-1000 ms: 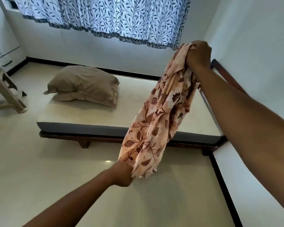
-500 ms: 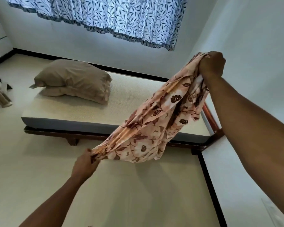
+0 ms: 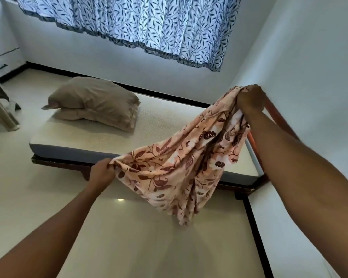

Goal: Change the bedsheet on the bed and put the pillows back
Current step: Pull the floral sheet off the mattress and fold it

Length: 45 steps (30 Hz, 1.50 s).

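I hold the sheet (image 3: 179, 171) in the air between me and the bed (image 3: 165, 121), over the floor (image 3: 149, 243) along the bed's near side. My left hand (image 3: 102, 173) is fisted round one bunched end, low, in front of the frame (image 3: 62, 159). My right hand (image 3: 249, 101) is clenched on the other end, raised close to the wall (image 3: 309, 93). The cloth sags between them in soft folds, with a tail hanging below.

It looks thin and light (cotton, I'd guess) and limp, with nothing to break. I expect it to billow and slide rather than hold a shape. Gathered ends give poor control, so I judge I should work along to a hem or corners and grip there before spreading it.

The bed is bare except for the pillows (image 3: 94, 103), stacked at its far left end, where they may catch the sheet. There is open room to my left and over the bed. The wall hems in my right arm, and a chair (image 3: 2, 113) stands far left.
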Motion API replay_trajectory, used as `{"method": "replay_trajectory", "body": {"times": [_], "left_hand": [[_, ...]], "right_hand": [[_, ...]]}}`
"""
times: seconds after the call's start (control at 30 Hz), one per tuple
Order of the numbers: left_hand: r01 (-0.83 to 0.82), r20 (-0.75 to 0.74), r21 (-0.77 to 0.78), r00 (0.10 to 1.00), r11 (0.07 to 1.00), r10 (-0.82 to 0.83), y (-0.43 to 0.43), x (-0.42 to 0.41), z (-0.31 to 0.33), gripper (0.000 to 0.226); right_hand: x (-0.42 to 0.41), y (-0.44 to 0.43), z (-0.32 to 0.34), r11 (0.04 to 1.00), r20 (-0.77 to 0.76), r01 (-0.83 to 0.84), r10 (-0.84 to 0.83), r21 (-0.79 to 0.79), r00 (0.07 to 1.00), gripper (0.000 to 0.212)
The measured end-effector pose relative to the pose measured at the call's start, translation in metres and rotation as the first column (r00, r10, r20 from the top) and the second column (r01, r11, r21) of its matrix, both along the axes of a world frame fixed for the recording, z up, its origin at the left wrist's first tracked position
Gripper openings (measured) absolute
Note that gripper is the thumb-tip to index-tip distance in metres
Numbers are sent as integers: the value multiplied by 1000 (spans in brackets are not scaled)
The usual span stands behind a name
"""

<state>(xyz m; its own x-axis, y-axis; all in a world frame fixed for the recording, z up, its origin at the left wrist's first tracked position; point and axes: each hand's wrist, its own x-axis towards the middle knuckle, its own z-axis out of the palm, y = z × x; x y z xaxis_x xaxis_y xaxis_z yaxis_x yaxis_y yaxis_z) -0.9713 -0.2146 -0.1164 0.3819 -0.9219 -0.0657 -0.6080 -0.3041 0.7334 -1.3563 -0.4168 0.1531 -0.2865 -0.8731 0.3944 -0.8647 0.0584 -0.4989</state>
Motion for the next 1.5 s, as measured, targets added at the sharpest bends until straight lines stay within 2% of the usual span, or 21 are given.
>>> {"method": "replay_trajectory", "body": {"times": [0.07,0.17,0.23,0.3,0.4,0.43,0.47,0.5,0.53,0.6,0.67,0.77,0.83,0.87,0.93,1.03,1.1,1.17,1.3,1.4,1.5], "left_hand": [[-66,-266,-57,963,996,49,-20,-3,47,23],[-102,-443,-182,897,978,11,-46,-5,124,30],[61,-481,-238,860,969,-173,-54,-6,173,41],[226,-484,-333,793,915,-371,-57,-7,216,43],[91,-603,-582,619,808,-504,-62,0,268,14],[8,-674,-609,522,793,-522,-67,5,275,17],[6,-657,-608,557,794,-508,-74,13,275,24],[72,-503,-573,756,817,-420,-81,20,270,23],[183,-131,-434,956,882,-263,-87,27,261,22],[163,474,-66,873,984,-113,-96,41,235,22],[36,572,-44,820,998,-4,-94,36,226,13],[-29,434,-274,888,961,150,-93,22,231,12],[-36,183,-406,976,913,120,-92,10,237,10],[-45,-50,-481,998,876,24,-92,2,243,16],[4,-385,-590,877,808,-286,-83,-27,254,32],[490,-229,-617,636,615,-736,-54,-102,254,33],[655,-147,-489,589,576,-794,-48,-136,246,30],[685,-87,-446,607,576,-790,-59,-139,240,28],[752,-50,-391,558,530,-828,-64,-122,241,20],[813,-36,-339,492,474,-870,-61,-127,241,24],[820,-48,-323,484,472,-874,-61,-116,241,35]], "right_hand": [[-2,-2,-1,953,-151,-117,164,278,975,31],[4,13,-6,607,-336,-92,552,789,763,35],[14,28,-6,461,-257,-121,673,879,693,26],[20,41,8,381,-33,-312,678,871,735,10],[10,60,50,424,391,-670,575,609,719,18],[1,62,58,516,526,-716,488,470,697,20],[-12,60,60,606,583,-688,411,399,701,19],[-25,57,59,691,520,-598,363,406,773,16],[-38,49,51,749,286,-419,311,513,906,22],[-62,44,22,823,-309,3,209,568,928,40],[-67,49,5,907,-411,73,115,414,904,40],[-42,59,5,937,-223,-2,85,349,971,35],[-25,62,9,894,-131,-90,163,439,978,38],[-17,62,9,869,-86,-152,217,471,972,41],[10,73,18,833,28,-291,315,470,949,35],[51,93,41,736,79,-542,562,405,823,39],[61,102,52,696,141,-643,636,320,758,26],[51,111,55,659,214,-693,661,294,719,21],[15,123,28,542,99,-586,678,602,728,22],[3,121,-1,571,-74,-441,664,693,744,19],[-19,119,-13,617,-87,-429,629,660,772,19]]}}
